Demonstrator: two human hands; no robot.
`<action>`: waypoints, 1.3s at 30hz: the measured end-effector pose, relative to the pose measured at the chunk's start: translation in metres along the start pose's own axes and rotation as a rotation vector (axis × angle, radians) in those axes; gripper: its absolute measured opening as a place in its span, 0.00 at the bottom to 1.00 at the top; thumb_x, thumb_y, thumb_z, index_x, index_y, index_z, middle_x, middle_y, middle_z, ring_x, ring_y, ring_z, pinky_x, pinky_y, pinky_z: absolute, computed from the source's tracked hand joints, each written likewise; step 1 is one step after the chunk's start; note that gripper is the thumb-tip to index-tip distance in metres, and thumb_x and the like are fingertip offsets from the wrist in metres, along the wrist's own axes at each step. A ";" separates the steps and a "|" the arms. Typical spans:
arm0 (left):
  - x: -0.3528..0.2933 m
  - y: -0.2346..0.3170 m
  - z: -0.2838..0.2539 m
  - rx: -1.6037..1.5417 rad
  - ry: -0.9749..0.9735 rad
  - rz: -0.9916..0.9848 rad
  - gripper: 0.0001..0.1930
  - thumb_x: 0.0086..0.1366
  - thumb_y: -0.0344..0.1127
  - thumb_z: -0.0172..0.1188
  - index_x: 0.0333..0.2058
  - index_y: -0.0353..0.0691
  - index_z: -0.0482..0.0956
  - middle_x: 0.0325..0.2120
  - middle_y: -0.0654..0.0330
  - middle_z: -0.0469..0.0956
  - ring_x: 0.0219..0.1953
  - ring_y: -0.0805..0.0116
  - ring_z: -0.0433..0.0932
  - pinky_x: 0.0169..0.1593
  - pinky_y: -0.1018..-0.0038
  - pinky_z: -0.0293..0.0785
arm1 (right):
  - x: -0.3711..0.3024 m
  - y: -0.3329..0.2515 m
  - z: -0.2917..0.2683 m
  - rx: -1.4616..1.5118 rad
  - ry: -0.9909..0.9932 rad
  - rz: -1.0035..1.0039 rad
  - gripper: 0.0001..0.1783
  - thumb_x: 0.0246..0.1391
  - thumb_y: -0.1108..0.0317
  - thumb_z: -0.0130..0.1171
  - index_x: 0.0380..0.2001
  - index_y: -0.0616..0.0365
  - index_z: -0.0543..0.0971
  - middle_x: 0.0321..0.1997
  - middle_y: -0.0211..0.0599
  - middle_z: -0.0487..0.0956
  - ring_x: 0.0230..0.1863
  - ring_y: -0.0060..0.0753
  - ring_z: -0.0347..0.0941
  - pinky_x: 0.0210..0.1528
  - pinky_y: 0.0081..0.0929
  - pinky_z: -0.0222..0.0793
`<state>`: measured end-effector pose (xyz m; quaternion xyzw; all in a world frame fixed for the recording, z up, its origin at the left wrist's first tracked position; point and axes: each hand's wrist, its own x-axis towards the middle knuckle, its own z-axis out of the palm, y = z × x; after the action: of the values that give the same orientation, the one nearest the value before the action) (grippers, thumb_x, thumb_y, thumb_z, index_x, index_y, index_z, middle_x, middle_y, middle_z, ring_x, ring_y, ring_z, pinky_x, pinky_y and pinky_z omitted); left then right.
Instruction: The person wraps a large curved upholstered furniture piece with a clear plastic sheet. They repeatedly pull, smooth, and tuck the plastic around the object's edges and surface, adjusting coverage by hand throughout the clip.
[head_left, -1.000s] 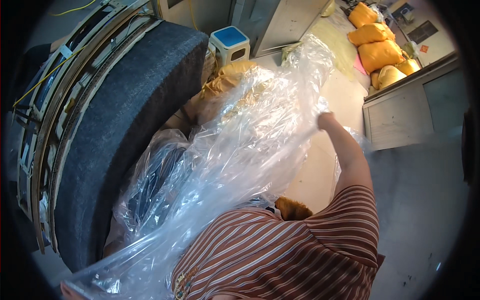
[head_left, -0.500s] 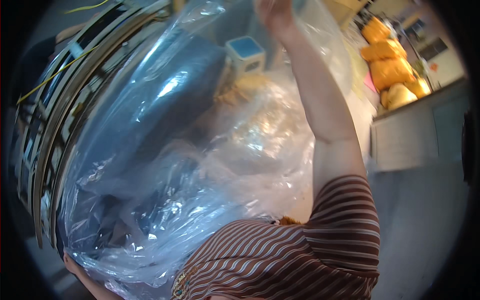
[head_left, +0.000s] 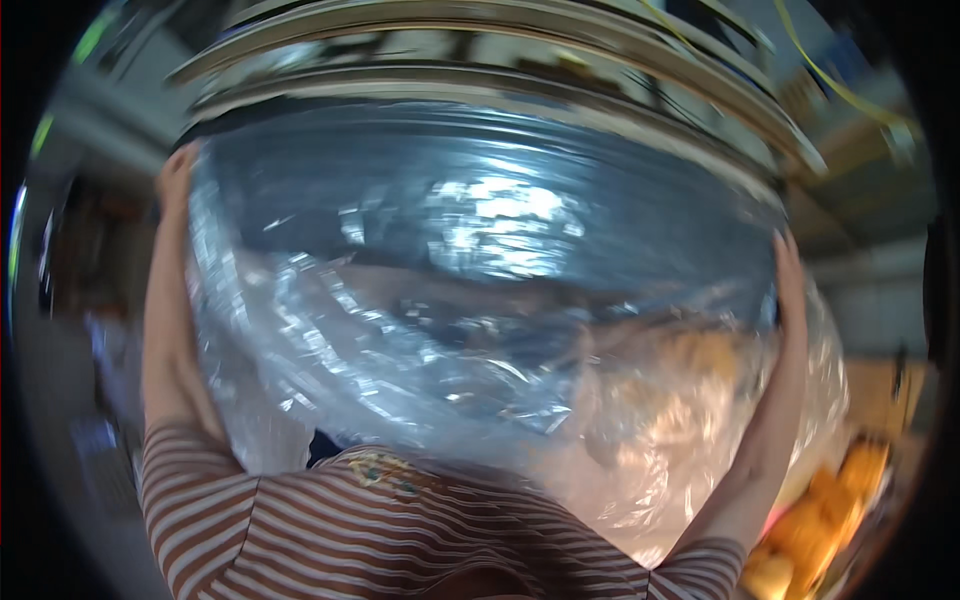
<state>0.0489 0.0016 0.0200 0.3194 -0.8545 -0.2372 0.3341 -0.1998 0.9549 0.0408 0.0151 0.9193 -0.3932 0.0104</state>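
A large clear plastic bag point(head_left: 470, 300) is stretched wide between my two raised arms and fills most of the view. My left hand point(head_left: 175, 175) grips its upper left edge. My right hand point(head_left: 788, 275) grips its right edge. Behind the plastic lies a big dark grey padded roll point(head_left: 480, 160) with a metal rim point(head_left: 500, 30) above it. Yellow-orange lumps point(head_left: 690, 370) show blurred through the bag's lower right. My striped sleeves and shirt point(head_left: 380, 530) cross the bottom.
Yellow-orange bundles point(head_left: 810, 530) lie at the lower right. A yellow cable point(head_left: 830, 80) runs at the upper right. The picture is blurred by motion, and the surroundings on the left are dim.
The view has swung round. The bag, held up mainly by my right arm before, is now spread wide between both raised hands over the dark roll.
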 end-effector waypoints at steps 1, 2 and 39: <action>-0.005 0.028 0.024 0.055 0.031 0.014 0.19 0.61 0.49 0.62 0.41 0.40 0.83 0.34 0.64 0.81 0.38 0.76 0.76 0.45 0.78 0.70 | 0.009 0.022 -0.014 0.034 0.030 0.015 0.34 0.61 0.45 0.45 0.59 0.63 0.68 0.60 0.42 0.70 0.61 0.37 0.63 0.63 0.27 0.54; -0.005 0.029 0.024 0.005 0.053 0.009 0.17 0.61 0.47 0.61 0.39 0.40 0.83 0.33 0.65 0.81 0.36 0.77 0.75 0.44 0.79 0.70 | 0.023 0.019 -0.015 0.089 -0.028 0.286 0.36 0.59 0.42 0.46 0.55 0.64 0.72 0.55 0.41 0.74 0.57 0.36 0.68 0.60 0.27 0.58; -0.029 0.063 0.033 -0.396 -0.049 0.095 0.17 0.58 0.48 0.62 0.34 0.39 0.84 0.25 0.65 0.80 0.28 0.78 0.73 0.36 0.77 0.69 | -0.223 -0.320 0.265 -0.144 -0.314 -0.666 0.10 0.51 0.76 0.51 0.37 0.55 0.74 0.29 0.34 0.70 0.28 0.33 0.69 0.29 0.32 0.66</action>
<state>0.0176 0.0715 0.0249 0.2010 -0.8130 -0.3923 0.3804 0.0132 0.5378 0.0963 -0.3459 0.8864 -0.3069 0.0241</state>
